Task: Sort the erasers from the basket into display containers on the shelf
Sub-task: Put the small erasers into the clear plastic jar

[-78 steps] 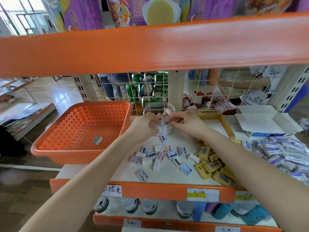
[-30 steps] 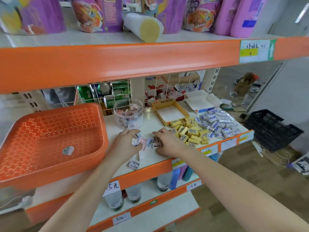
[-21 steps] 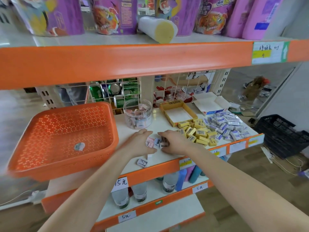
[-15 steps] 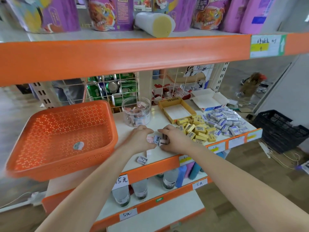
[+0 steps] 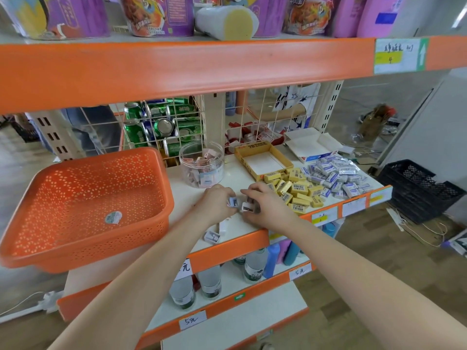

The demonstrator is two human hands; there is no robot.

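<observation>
White small erasers (image 5: 246, 207) bunched between my left hand (image 5: 216, 203) and right hand (image 5: 266, 207) on the shelf (image 5: 233, 173); fingers (image 5: 254, 190) curl round them, hiding most, count unclear.

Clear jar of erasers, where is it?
In the head view, the clear jar stands on the shelf, between the orange basket on its left and the yellow box on its right.

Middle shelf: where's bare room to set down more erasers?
Bare shelf shows between the clear jar and the yellow box, and in a strip between the orange basket and the jar. The right end is crowded with yellow erasers and blue-white erasers. Left hand and right hand hold small erasers front centre.
</observation>
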